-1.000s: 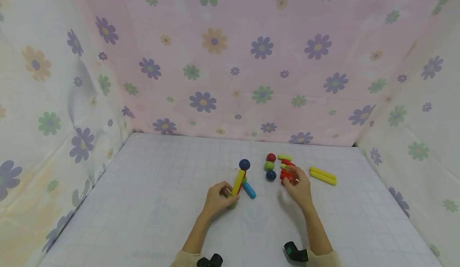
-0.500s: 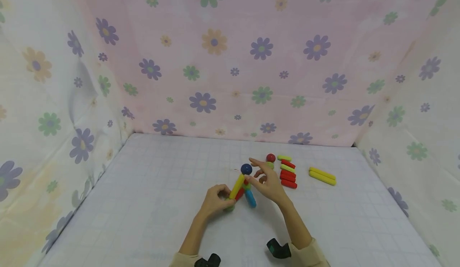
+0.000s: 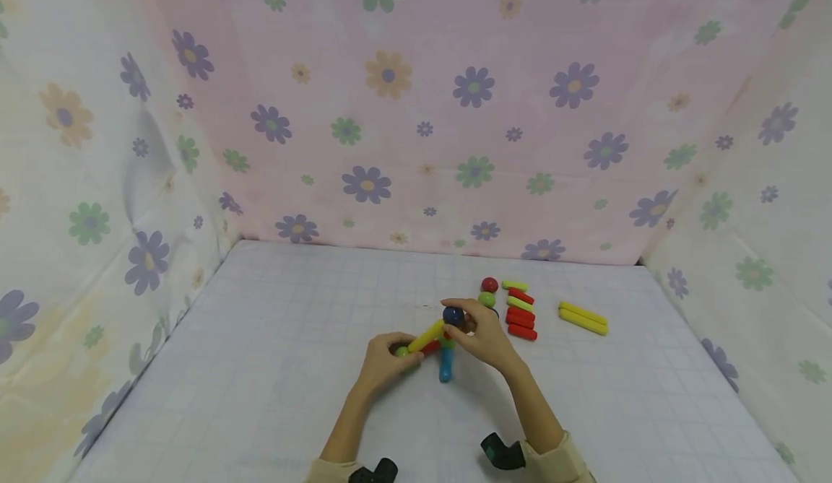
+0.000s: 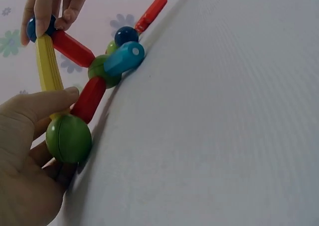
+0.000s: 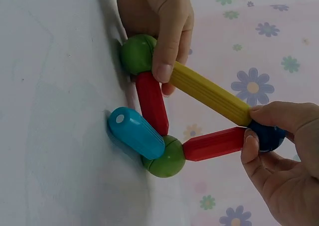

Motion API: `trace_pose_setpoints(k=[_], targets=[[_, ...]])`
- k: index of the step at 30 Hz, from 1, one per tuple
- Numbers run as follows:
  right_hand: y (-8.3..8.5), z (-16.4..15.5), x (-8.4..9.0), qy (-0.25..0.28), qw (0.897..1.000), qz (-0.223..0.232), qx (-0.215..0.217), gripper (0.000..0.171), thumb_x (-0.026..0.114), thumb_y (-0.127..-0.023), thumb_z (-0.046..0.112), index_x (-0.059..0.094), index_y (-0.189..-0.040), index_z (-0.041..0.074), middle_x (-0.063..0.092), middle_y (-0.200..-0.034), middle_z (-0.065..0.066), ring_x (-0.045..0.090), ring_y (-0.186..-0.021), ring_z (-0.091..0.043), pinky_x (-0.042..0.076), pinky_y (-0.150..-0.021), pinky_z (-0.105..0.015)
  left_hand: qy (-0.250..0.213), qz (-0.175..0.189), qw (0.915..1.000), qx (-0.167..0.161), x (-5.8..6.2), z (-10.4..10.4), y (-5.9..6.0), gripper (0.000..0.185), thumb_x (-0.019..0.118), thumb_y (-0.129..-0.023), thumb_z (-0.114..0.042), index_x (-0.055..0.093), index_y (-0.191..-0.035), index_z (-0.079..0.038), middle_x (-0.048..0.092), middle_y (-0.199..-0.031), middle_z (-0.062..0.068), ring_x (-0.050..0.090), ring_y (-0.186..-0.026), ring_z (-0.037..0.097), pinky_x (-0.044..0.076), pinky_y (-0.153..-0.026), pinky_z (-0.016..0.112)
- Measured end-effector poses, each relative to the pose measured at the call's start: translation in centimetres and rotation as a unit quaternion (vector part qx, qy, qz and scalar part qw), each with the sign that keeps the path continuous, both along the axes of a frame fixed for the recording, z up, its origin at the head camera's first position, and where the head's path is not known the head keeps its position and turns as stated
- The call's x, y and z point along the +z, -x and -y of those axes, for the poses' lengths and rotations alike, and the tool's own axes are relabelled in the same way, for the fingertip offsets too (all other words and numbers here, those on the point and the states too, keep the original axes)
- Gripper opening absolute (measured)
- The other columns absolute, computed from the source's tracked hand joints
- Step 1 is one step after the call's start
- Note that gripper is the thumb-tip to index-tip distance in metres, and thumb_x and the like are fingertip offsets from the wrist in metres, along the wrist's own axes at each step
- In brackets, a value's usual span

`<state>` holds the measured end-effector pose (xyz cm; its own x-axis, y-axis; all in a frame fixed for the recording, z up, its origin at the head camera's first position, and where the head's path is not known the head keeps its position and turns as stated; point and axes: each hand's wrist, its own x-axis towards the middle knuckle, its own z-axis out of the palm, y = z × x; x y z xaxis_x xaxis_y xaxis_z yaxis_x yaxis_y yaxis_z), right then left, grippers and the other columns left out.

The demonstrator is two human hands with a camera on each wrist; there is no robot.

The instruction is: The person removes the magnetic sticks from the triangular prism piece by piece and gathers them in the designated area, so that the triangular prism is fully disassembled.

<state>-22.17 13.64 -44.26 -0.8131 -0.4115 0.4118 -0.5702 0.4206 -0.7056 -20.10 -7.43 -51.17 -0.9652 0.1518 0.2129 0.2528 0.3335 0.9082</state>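
A: What is changing just now, compared with a moment ago?

B: The right hand is coming across from the pile of red sticks, and it is now pinching the dark blue ball at the top of the little frame. Half a second ago its fingers were spread open beside that ball; now they are curling around it. The frame is also leaning lower toward the tabletop.

A: What is this meaning for the work?

B: I think the triangle is being closed: the yellow stick and one red stick are both meeting at the blue ball.

A: And the left hand?

B: It is holding the other corner. Its thumb is pressing on the yellow stick, and the fingers are wrapping around the green ball below.

A: Where is the frame lying relative to the fingers?

B: Between the two hands. A second green ball is forming the third corner, untouched, with a light blue stick pointing out from it and resting on the tabletop.
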Motion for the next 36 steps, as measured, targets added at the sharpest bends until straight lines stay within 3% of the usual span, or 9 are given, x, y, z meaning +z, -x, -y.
trace_pose_setpoints(k=[10,20,28,36], targets=[[-0.2,0.5,-0.1,0.020,1.000,0.015,0.002,0.038,0.071,-0.082,0.006,0.061,-0.118,0.000,0.062,-0.110,-0.017,0.058,-0.081,-0.021,0.053,-0.070,-0.024,0.029,-0.025,0.9993,0.001,1.8,-1.1,0.5,0.028,0.070,-0.084,-0.029,0.070,-0.102,-0.007,0.070,-0.095,0.002,0.061,-0.086,0.014,0.047,-0.074,0.028],[-0.5,1.2,0.1,0.020,0.999,0.025,0.004,0.037,0.073,-0.081,0.009,0.063,-0.116,0.001,0.065,-0.107,-0.014,0.060,-0.076,-0.018,0.053,-0.069,-0.024,-0.003,-0.072,0.9971,-0.025,3.7,-2.3,1.0,0.026,0.070,-0.084,-0.016,0.068,-0.105,-0.001,0.070,-0.098,0.010,0.063,-0.086,0.022,0.051,-0.073,0.029],[-1.1,2.0,0.5,-0.012,0.999,0.002,-0.031,0.034,0.074,-0.081,0.016,0.067,-0.112,0.004,0.062,-0.095,-0.009,0.055,-0.074,-0.016,0.051,-0.065,-0.023,-0.010,-0.080,0.9967,-0.004,3.6,-3.0,0.7,0.025,0.071,-0.080,-0.007,0.067,-0.103,0.003,0.069,-0.100,0.014,0.062,-0.090,0.025,0.050,-0.081,0.033],[-1.9,2.7,1.5,-0.111,0.988,-0.026,-0.103,0.036,0.077,-0.077,0.018,0.067,-0.108,0.002,0.061,-0.083,-0.004,0.050,-0.068,-0.014,0.044,-0.058,-0.020,-0.005,-0.123,0.9918,0.033,3.4,-3.9,0.5,0.021,0.069,-0.074,0.004,0.068,-0.095,0.005,0.069,-0.088,0.015,0.060,-0.076,0.020,0.048,-0.068,0.024]])
